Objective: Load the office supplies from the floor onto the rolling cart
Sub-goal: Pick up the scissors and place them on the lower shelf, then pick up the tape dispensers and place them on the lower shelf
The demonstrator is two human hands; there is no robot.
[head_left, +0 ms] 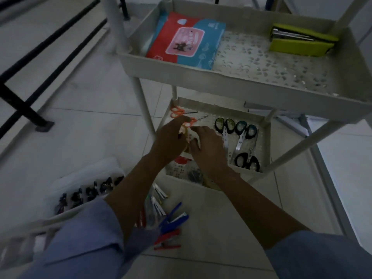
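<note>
floor first, near left: a clear plastic box [86, 188] of dark binder clips sits there not yet loaded. just right of it a loose pile of staplers [171, 222] (blue, red, some silver) lies on the tiles by the left forearm. both hands meet over the lower shelf [265, 141] of the rolling cart [298, 147]. the left hand [169, 139] has its fingers curled round a small yellowish item [184, 130], too blurred to name. the right hand [210, 150] lies close on the item's other side, fingers reaching forward, and i cannot tell whether it grips or only steadies. just beyond the fingertips lie orange scissors [177, 113], and further right on the same shelf, black-handled scissors [235, 127] in a row. on the top shelf [261, 63] a red and blue packet [185, 41] sits at the left and a green stapler [300, 39] at the far right.

the step in hand looks like setting the yellowish item down among the scissors — a placement, not a pick. next, by my reading, the fingers should let go without nudging the orange scissors. then the hands go back down and left for the staplers or the clip box — the box likely wants both hands and a level carry.
</note>
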